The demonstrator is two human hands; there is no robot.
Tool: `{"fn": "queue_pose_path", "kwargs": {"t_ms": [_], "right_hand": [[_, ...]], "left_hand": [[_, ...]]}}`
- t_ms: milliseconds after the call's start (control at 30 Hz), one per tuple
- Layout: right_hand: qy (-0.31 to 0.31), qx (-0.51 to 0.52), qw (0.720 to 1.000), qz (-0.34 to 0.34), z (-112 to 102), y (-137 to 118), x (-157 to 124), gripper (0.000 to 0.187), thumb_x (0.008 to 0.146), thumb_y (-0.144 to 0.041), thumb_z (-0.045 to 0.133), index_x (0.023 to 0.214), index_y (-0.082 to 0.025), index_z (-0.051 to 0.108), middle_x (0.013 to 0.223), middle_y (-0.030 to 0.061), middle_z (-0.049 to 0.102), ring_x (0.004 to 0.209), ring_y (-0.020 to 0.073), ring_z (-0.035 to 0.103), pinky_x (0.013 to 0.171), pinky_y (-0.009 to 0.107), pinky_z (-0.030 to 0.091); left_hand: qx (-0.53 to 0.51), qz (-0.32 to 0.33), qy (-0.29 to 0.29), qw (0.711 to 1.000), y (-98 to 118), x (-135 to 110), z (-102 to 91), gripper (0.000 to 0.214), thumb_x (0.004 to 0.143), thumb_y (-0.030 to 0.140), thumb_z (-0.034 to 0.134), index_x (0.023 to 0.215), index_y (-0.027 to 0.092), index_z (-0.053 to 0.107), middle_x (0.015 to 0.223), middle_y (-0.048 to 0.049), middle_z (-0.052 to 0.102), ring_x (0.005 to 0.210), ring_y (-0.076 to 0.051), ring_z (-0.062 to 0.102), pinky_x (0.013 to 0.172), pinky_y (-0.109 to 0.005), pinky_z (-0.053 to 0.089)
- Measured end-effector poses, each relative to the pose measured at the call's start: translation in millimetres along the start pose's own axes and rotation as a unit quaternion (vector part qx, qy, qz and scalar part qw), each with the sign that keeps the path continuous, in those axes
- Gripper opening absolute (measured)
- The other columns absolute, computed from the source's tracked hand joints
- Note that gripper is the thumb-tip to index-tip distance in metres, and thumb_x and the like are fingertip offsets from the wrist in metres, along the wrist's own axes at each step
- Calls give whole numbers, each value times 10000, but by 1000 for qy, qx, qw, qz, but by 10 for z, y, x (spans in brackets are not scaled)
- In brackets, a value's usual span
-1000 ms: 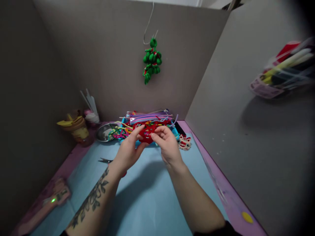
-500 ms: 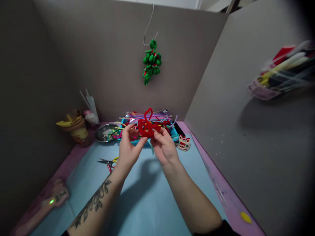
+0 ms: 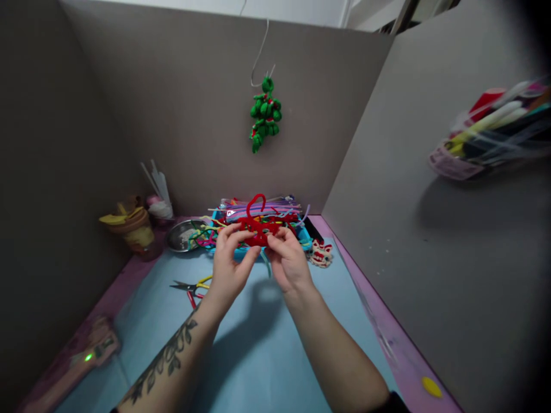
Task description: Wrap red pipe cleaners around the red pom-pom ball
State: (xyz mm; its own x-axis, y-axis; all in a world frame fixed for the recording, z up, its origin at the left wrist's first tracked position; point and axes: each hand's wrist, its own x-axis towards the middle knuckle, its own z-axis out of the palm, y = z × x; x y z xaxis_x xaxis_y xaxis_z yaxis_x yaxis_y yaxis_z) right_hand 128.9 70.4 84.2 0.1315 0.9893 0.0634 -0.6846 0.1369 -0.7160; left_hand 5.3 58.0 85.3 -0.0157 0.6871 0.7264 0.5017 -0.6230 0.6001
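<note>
My left hand (image 3: 230,261) and my right hand (image 3: 288,261) both pinch a red pipe-cleaner piece (image 3: 258,225) held above the blue mat (image 3: 258,355). A red loop sticks up from its top. Just behind it lies a blue tray (image 3: 303,234) piled with coloured pipe cleaners (image 3: 262,207). Both hands have their fingers closed round the red piece.
Scissors (image 3: 191,285) lie on the mat left of my hands. A metal dish (image 3: 183,234), a yellow-topped cup (image 3: 129,225) and a small white-and-red figure (image 3: 321,252) stand near the back. A green pipe-cleaner figure (image 3: 264,115) hangs on the grey partition. A pink glue gun (image 3: 77,361) lies front left.
The red piece has been turned in my hands, so a loop now stands up from it. My hands have shifted slightly and the scissors have come into full view.
</note>
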Motion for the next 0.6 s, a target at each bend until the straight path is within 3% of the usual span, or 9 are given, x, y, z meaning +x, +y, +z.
{"fn": "queue_pose_path", "kwargs": {"t_ms": [100, 167, 233, 300, 367, 400, 500, 600], "right_hand": [[-21, -65, 997, -31, -5, 16, -33, 330, 622, -232, 752, 779, -228, 461, 740, -58, 582, 679, 110, 568, 661, 246, 459], [-12, -166, 980, -105, -15, -9, -59, 259, 690, -254, 710, 826, -234, 490, 791, -39, 582, 714, 124, 561, 682, 262, 462], [4, -306, 927, -217, -34, -70, -79, 180, 759, -255, 662, 903, -239, 555, 889, -2, 586, 801, 150, 562, 742, 295, 468], [-9, -434, 845, -313, -62, -153, -83, 140, 804, -244, 630, 944, -243, 630, 990, 38, 586, 939, 189, 559, 852, 349, 456], [-45, -511, 779, -361, -97, -229, -67, 104, 832, -236, 612, 906, -253, 683, 1010, 52, 604, 1015, 216, 550, 919, 390, 430], [-63, -533, 759, -369, -115, -258, -52, 99, 840, -233, 608, 879, -258, 695, 992, 50, 621, 1015, 221, 552, 923, 399, 426], [-109, -557, 741, -359, -163, -305, -1, 94, 843, -222, 607, 842, -249, 697, 896, 36, 667, 941, 216, 565, 868, 389, 437], [-142, -546, 761, -321, -183, -311, 38, 94, 831, -205, 592, 787, -229, 672, 808, 26, 669, 870, 202, 568, 807, 354, 442]], "left_hand": [[-9, -18, -34, 999, -17, 24, -10, 65, 843, 236, 591, 898, 215, 618, 999, -54, 617, 1059, -222, 561, 894, -372, 465], [-19, -26, -53, 998, -38, 44, -31, 48, 860, 230, 564, 835, 206, 598, 885, -34, 622, 902, -192, 586, 810, -332, 476], [-11, -23, -78, 997, -54, 61, -58, 69, 867, 229, 554, 811, 204, 583, 838, -25, 613, 833, -179, 574, 771, -312, 465], [7, -12, -110, 994, -59, 70, -83, 67, 868, 235, 556, 816, 204, 585, 841, -26, 607, 842, -184, 567, 777, -311, 453], [22, -3, -144, 989, -50, 70, -100, 72, 871, 245, 556, 824, 204, 592, 855, -31, 601, 852, -188, 562, 784, -315, 445], [29, 2, -158, 987, -43, 69, -107, 77, 873, 249, 554, 825, 204, 594, 857, -33, 599, 852, -190, 559, 785, -317, 443], [54, 12, -190, 980, -22, 72, -132, 82, 874, 252, 553, 825, 204, 597, 858, -40, 602, 844, -199, 552, 771, -330, 440], [62, 19, -203, 977, -20, 93, -173, 78, 871, 250, 550, 845, 204, 606, 879, -51, 621, 855, -211, 556, 776, -350, 447]]}}
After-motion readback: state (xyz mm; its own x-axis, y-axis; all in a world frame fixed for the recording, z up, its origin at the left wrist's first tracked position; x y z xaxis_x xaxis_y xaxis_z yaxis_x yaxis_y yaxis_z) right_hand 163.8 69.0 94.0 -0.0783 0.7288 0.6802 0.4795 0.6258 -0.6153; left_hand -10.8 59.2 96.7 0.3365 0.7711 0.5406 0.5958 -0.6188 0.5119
